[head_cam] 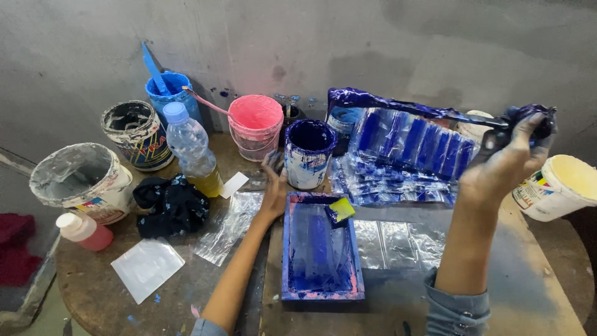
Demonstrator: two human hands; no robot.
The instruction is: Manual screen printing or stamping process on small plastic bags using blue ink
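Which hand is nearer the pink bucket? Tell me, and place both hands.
Left. The left hand rests on the table just below and right of the pink bucket, beside the blue-stained tub. The right hand is raised far to the right, gripping an ink-covered squeegee.

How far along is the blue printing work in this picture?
Done: printed blue plastic sheets lie spread behind the frame. In hand: the right hand lifts an inked squeegee; the left hand rests by the blue ink tub. Left: the screen frame sits inked on the table.
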